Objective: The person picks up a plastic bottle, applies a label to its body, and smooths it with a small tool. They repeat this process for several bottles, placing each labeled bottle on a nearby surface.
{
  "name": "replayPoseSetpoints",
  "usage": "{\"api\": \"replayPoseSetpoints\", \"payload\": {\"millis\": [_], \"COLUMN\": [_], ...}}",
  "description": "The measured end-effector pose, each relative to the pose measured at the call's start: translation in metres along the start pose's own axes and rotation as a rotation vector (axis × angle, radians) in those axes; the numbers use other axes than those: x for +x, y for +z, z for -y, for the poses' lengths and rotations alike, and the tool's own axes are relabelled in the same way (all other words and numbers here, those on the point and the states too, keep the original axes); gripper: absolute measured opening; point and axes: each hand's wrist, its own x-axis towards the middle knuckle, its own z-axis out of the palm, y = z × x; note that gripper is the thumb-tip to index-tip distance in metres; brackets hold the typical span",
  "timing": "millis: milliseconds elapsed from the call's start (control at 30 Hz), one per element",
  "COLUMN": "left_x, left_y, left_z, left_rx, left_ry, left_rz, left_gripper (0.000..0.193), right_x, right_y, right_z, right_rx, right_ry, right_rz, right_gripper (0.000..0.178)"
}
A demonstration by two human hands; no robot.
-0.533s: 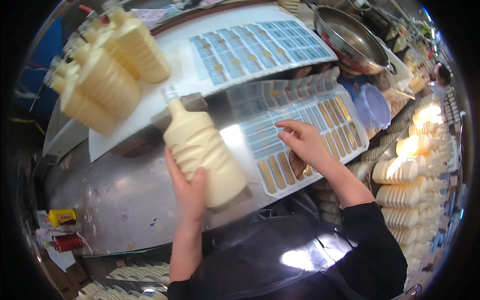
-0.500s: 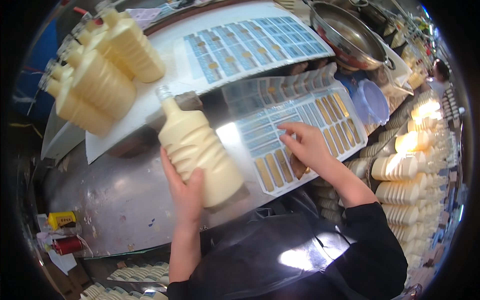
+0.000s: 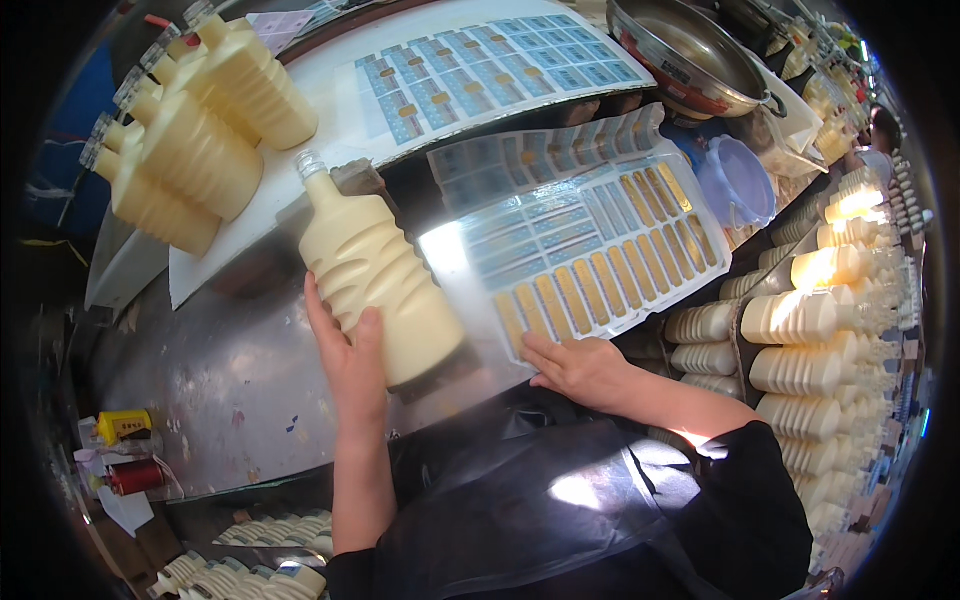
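Observation:
My left hand (image 3: 350,352) is closed on a cream-coloured plastic bottle (image 3: 378,272) with a ribbed body and a clear threaded neck. It tilts over the metal table, its neck toward the far left. My right hand (image 3: 580,372) reaches the near left corner of a sticker sheet (image 3: 548,262). Its fingers are stretched out and slightly apart, the tips at the lower end of a gold strip sticker (image 3: 508,318). Rows of gold strips and blue labels cover the sheet; its far flap (image 3: 560,150) is folded up.
Several filled bottles (image 3: 205,150) stand at the far left. Another blue label sheet (image 3: 450,80) lies on the raised white board. At the far right are a metal pan (image 3: 690,60) and a purple bucket (image 3: 738,180). Stacked bottles (image 3: 790,320) line the right. Thread spools (image 3: 135,477) sit at the left.
My right hand has moved down and left from above the middle of the sticker sheet to its near left corner. My left hand still holds the bottle.

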Motion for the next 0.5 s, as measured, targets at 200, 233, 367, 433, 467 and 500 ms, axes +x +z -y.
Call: {"api": "replayPoseSetpoints", "payload": {"millis": [200,233,367,433,467,500], "left_x": [0.002,0.002,0.002,0.001,0.001,0.002], "left_y": [-0.009,-0.008,-0.009,-0.007,-0.007,-0.007], "left_z": [0.010,0.010,0.010,0.010,0.010,0.010], "left_rx": [0.042,0.030,0.012,0.014,0.032,0.051], "left_ry": [0.038,0.036,0.034,0.037,0.037,0.037], "left_rz": [0.006,0.013,0.031,0.037,0.022,0.009], "left_gripper": [0.085,0.084,0.084,0.083,0.083,0.083], "right_x": [0.009,0.007,0.005,0.003,0.003,0.005], "right_y": [-0.009,-0.008,-0.007,-0.008,-0.008,-0.009], "right_z": [0.004,0.003,0.003,0.004,0.003,0.001], "right_rx": [0.000,-0.015,-0.042,-0.025,0.020,0.066], "right_ry": [-0.032,-0.041,-0.061,-0.035,-0.028,-0.020], "right_rz": [0.079,0.064,0.029,0.049,0.033,0.016], "right_gripper": [0.039,0.040,0.040,0.039,0.039,0.039]}}
